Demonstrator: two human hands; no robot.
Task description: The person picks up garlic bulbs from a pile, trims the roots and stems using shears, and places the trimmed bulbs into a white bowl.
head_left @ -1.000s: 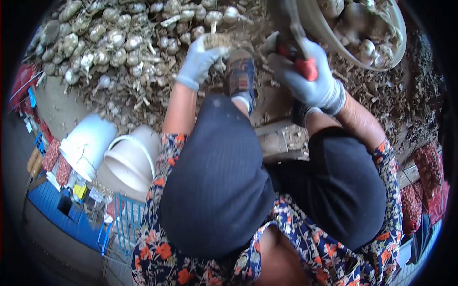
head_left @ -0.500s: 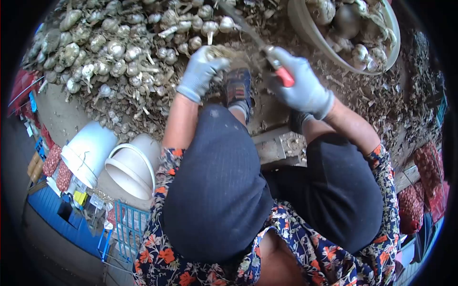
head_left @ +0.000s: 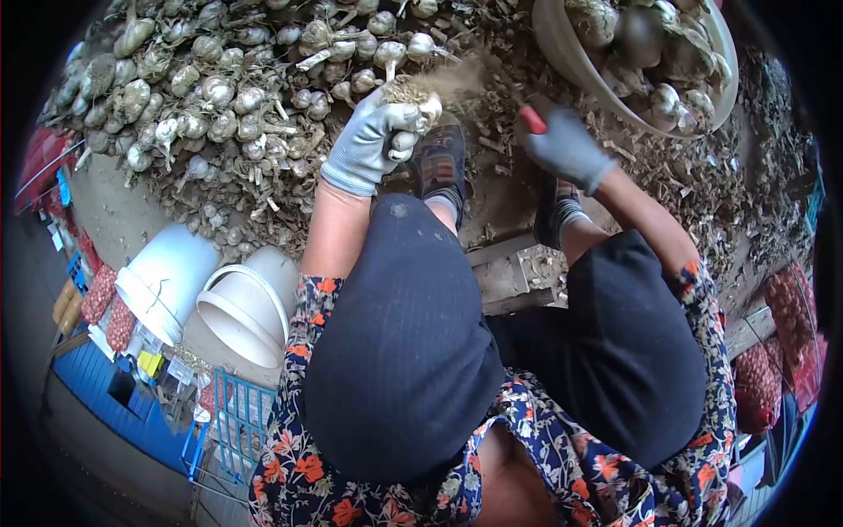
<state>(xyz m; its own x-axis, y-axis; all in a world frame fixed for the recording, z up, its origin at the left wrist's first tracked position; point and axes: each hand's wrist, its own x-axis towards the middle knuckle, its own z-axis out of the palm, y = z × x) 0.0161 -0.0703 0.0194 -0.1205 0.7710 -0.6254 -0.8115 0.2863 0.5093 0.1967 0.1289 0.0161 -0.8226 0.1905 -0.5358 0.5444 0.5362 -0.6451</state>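
My gloved left hand (head_left: 373, 132) is closed around a garlic bulb (head_left: 430, 107), whose pale side shows past the fingers above my shoe. A dusty, dry root or stem tuft sticks up by the fingers, and a brown puff of dust hangs to its right. To the right, my gloved right hand (head_left: 562, 140) is wrapped around a red-handled knife (head_left: 532, 120). Its blade is smeared by motion and hard to make out. The two hands are apart. A large heap of garlic bulbs (head_left: 215, 92) with stalks lies beyond and left of my left hand.
A pale bucket (head_left: 588, 79) holding garlic stands at the upper right. Two white buckets, one bluish (head_left: 171, 272) and one with a raised handle (head_left: 250, 307), lie tipped at the left. Dry scraps (head_left: 685, 184) litter the ground. Filled red net sacks (head_left: 760, 382) stand at the right.
My right hand has moved right and slightly down with the knife, away from my left hand. The left hand has turned, so the garlic bulb now shows, and dust has appeared above it.
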